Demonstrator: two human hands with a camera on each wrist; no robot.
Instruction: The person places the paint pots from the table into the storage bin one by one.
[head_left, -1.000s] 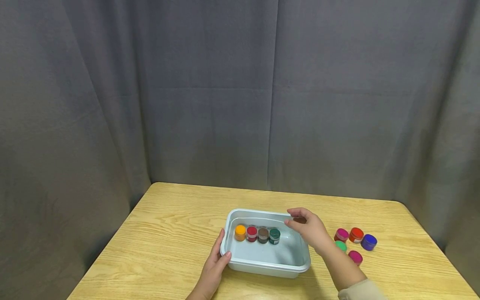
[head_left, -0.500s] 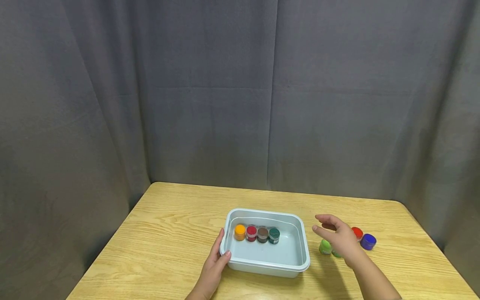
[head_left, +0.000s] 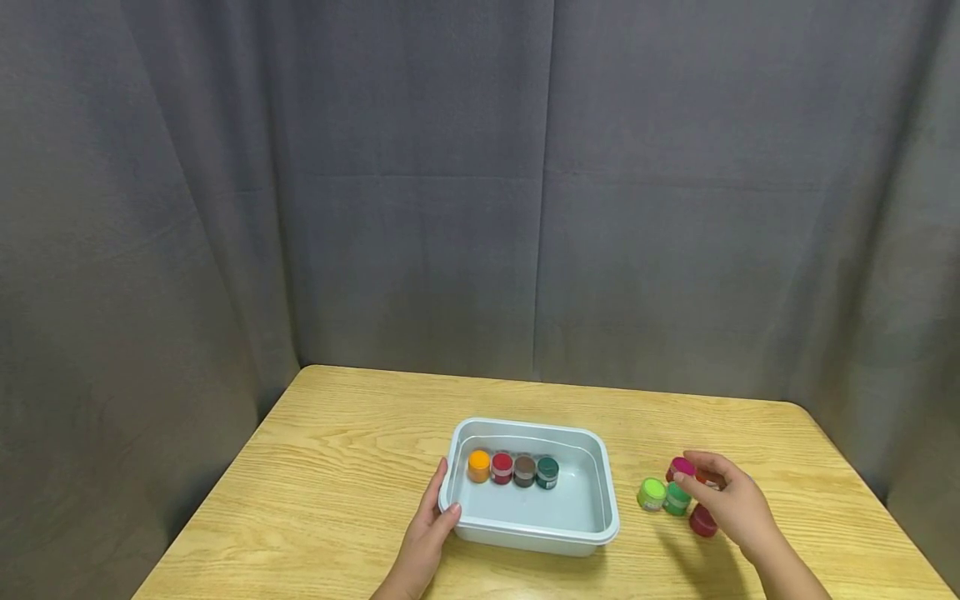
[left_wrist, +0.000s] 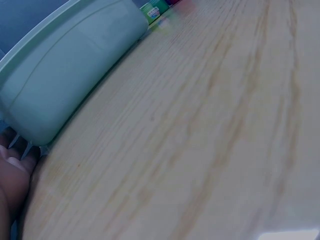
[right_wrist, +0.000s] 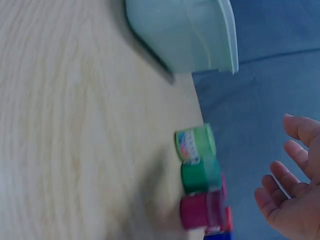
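My left hand [head_left: 423, 533] grips a pale blue-grey plastic tub [head_left: 536, 546] at its left side, the thumb over the rim and the fingers along the outer wall. Inside stand orange [head_left: 478, 467], red [head_left: 502, 468], brown [head_left: 525, 472] and dark green [head_left: 547, 473] paint jars in a row. My right hand [head_left: 731, 504], fingers parted, hovers over loose jars right of the tub. Around it are lime [head_left: 652, 495], green [head_left: 677, 500], magenta [head_left: 682, 469] and dark pink [head_left: 703, 522] jars. It mostly hides a red one; a blue jar [right_wrist: 218, 236] shows in the right wrist view.
The wooden table [head_left: 360, 467] has its far edge near a grey curtain [head_left: 420, 250], which also hangs along both sides. In the left wrist view, the tub's outer wall [left_wrist: 75, 65] rises beside the table surface.
My right hand has moved rightward from above the tub's right end to the loose jars, uncovering the lime jar and covering the blue one. The left hand and tub have barely moved.
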